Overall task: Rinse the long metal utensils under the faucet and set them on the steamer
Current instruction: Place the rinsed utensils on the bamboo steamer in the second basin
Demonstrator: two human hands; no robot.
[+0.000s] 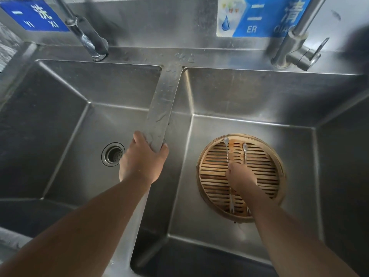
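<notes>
Two long metal utensils [237, 166] lie on the bamboo steamer [271, 156] in the lower right of the frame, on the floor of the right-hand basin. Their long axes run nearly straight up and down the picture, side by side: spoon-like ends toward the top, forked ends toward the bottom rim. My right hand [240, 176] is down over their middles, fingers curled, though I cannot tell whether I am gripping them or just letting go. My left hand [142, 160], at centre frame, is clamped on the divider [161, 108] between the basins, thumb on one side and fingers on the other. I judge this the setting-down step. Next, I would open my right hand and lift it away without rolling the utensils across the slats.
</notes>
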